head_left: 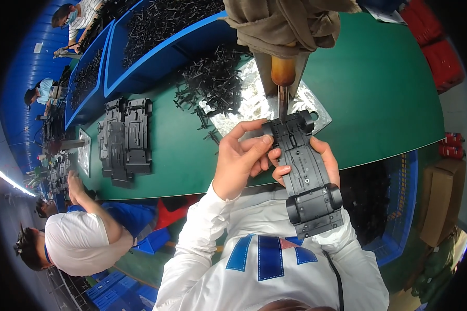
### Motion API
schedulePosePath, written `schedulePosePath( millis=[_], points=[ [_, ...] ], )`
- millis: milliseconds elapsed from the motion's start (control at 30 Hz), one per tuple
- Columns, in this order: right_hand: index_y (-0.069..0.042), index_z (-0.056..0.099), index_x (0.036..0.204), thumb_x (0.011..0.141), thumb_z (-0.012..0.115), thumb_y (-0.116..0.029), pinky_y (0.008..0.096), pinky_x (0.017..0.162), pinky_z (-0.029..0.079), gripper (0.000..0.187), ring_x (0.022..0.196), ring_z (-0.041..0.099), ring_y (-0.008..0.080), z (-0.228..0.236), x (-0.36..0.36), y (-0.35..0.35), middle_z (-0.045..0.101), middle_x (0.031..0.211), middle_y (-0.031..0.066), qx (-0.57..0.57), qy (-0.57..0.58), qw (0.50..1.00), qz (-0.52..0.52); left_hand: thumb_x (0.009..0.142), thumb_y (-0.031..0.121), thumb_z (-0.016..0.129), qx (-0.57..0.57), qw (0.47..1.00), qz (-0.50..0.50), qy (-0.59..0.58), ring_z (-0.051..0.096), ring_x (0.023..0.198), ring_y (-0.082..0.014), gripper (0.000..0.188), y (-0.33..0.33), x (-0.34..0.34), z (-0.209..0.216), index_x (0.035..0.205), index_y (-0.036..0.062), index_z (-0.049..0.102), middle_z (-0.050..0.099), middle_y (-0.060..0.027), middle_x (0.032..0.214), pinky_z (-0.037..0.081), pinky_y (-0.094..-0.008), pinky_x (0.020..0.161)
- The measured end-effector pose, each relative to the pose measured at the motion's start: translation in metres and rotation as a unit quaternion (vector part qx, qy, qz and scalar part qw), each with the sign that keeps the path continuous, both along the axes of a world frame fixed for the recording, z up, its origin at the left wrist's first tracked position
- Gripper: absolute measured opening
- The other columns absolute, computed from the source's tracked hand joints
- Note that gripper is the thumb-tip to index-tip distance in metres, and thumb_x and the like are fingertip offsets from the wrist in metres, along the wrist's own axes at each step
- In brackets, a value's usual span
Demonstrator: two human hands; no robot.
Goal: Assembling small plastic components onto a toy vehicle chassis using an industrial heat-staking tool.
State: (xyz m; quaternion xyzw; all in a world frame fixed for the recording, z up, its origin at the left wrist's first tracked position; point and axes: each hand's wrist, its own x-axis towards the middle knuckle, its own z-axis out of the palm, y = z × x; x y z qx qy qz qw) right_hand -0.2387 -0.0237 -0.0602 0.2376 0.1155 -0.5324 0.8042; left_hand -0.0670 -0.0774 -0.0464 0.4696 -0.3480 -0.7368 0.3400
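Observation:
A black plastic toy car chassis is held at a tilt just in front of the table edge. My right hand grips it from beneath, thumb along the right side and fingertips curling round the left. At its upper left corner, my left hand is closed, with thumb and forefinger against the wheel arch; whether a small part sits between them is hidden. A metal rod with an amber handle, wrapped above in brown cloth, points down onto the chassis's far end.
Loose black plastic parts are heaped beside a shiny silver sheet on the green table. More chassis are stacked at left, near blue bins. A co-worker sits left; a blue crate stands right.

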Motion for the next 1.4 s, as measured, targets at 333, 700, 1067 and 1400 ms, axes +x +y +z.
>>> schedulePosePath(
  millis=[333,700,1067,1400],
  points=[
    [0.004,0.046,0.135,0.098,0.052,-0.030,0.0370,0.077,0.049,0.051,0.105,0.056,0.0300,0.004,-0.001,-0.004,0.056,0.123,0.0221,-0.012,0.046,0.999,-0.007,0.096,0.012,0.066,0.066,0.989,0.031,0.129,0.058,0.067,-0.0067,0.047,-0.003,-0.003,-0.012,0.134,-0.0041,0.044,0.065,-0.0097,0.087,0.042,-0.0161,0.053],
    [0.002,0.049,0.136,0.097,0.054,-0.027,0.0381,0.078,0.050,0.049,0.107,0.056,0.0310,-0.010,-0.006,-0.020,0.056,0.126,0.0229,-0.057,-0.001,0.998,-0.005,0.096,0.010,0.065,0.090,0.980,0.070,0.165,0.064,0.080,-0.0094,0.040,-0.015,-0.010,-0.012,0.131,-0.0025,0.048,0.065,-0.0098,0.095,0.055,-0.0192,0.069],
    [0.002,0.048,0.136,0.097,0.053,-0.026,0.0389,0.078,0.050,0.049,0.108,0.056,0.0320,-0.007,-0.008,-0.020,0.055,0.128,0.0225,-0.068,0.001,0.998,-0.007,0.096,0.012,0.066,0.074,0.979,0.047,0.185,0.064,0.079,-0.0079,0.039,-0.019,-0.009,-0.018,0.130,-0.0012,0.050,0.066,-0.0095,0.097,0.048,-0.0160,0.061],
    [0.002,0.048,0.136,0.097,0.053,-0.026,0.0393,0.078,0.050,0.049,0.107,0.058,0.0327,-0.002,-0.007,-0.023,0.056,0.128,0.0230,-0.046,-0.012,0.999,-0.020,0.096,0.013,0.066,0.083,0.979,0.057,0.180,0.064,0.079,-0.0086,0.041,-0.020,-0.012,-0.015,0.130,-0.0004,0.049,0.066,-0.0096,0.097,0.048,-0.0164,0.061]
  ],
)
